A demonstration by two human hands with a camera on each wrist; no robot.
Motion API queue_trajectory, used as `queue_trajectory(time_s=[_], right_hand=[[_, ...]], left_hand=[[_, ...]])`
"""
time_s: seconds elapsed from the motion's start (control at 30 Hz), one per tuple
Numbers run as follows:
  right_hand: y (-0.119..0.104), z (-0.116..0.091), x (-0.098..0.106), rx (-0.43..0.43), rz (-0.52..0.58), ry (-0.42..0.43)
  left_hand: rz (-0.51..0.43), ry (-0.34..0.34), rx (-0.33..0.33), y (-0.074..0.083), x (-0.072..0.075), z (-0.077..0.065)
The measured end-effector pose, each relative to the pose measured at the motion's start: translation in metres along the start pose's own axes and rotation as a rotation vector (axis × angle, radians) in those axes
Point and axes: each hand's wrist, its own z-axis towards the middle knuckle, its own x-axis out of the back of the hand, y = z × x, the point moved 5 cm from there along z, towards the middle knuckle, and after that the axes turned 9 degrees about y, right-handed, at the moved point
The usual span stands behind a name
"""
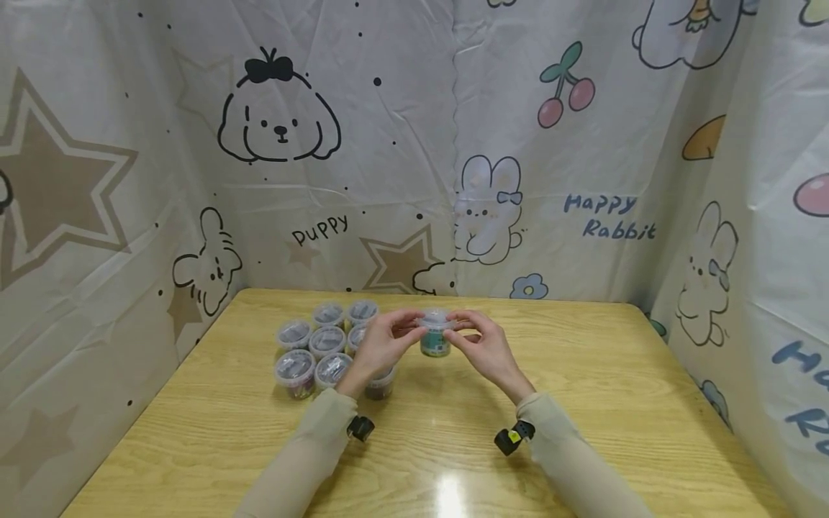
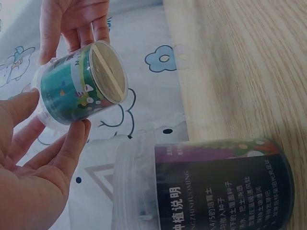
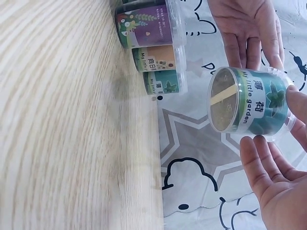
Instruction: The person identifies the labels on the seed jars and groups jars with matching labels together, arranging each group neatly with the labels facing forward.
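A clear plastic seed-planting cup [image 1: 435, 344] with a teal label is held off the table between both hands. My left hand [image 1: 382, 347] grips it near the lid from the left, thumb on the near side. My right hand [image 1: 484, 352] grips the same lid end from the right. In the right wrist view the label on the cup [image 3: 259, 103] reads "My little garden", with a green leaf picture. A pale wooden stick [image 2: 109, 69] shows through the clear base in the left wrist view. The lid is partly hidden by fingers.
Several similar lidded cups [image 1: 294, 365] stand grouped on the left of the wooden table [image 1: 583, 374], some partly behind the left forearm. A black-labelled cup [image 2: 216, 187] stands close to the left wrist camera. Printed cloth [image 1: 401, 165] encloses the back and sides.
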Motion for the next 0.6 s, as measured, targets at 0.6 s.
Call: queue_trajectory(time_s=[0.6], right_hand=[[0.028, 0.01, -0.006, -0.011, 0.018, 0.004]], left_hand=[[-0.106, -0.001, 0.029, -0.001, 0.001, 0.0]])
